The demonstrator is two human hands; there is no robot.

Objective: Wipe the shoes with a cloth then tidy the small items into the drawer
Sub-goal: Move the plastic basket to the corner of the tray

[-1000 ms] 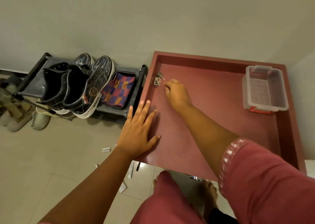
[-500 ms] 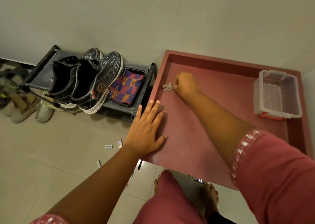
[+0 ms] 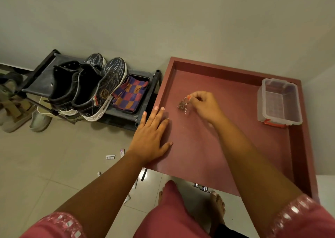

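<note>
From the head camera, the maroon drawer [image 3: 235,147] stands pulled open. The right hand [image 3: 204,105] reaches into it, its grip pinching a bunch of keys [image 3: 183,104] at its nine o'clock — whether the keys touch the drawer floor is unclear. The left hand [image 3: 152,134] lies flat, fingers spread, on the drawer's left rim. A clear plastic box [image 3: 279,102] sits at three o'clock from the keys. Black shoes [image 3: 87,85] and a checked cloth [image 3: 130,95] rest on the rack [image 3: 43,85] — at nine o'clock from the drawer.
</note>
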